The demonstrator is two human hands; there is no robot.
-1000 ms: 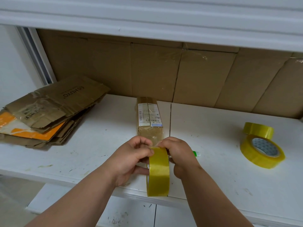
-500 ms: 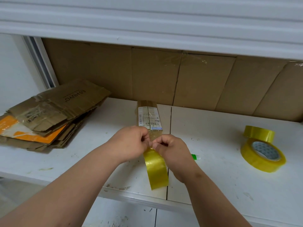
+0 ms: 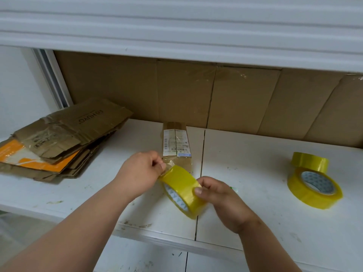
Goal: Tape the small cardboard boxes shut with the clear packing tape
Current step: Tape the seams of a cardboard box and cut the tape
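Now tape roll (image 3: 183, 190) tilted, right hand (image 3: 222, 199) lower, left hand (image 3: 141, 171) pinching tape end.

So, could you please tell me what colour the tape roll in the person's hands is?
Translucent yellow, on the held tape roll, seen in the head view.

Glossy yellowish plastic tape roll (image 3: 182, 190) is gleaming at centre; the matt brown cardboard box (image 3: 176, 142) behind is showing white paper labels; the white shelf (image 3: 255, 173) is looking scuffed.

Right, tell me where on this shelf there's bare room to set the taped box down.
Bare: between the small cardboard box and the two spare tape rolls, and the near-left shelf edge. Crowded: flattened cardboard pile far left.
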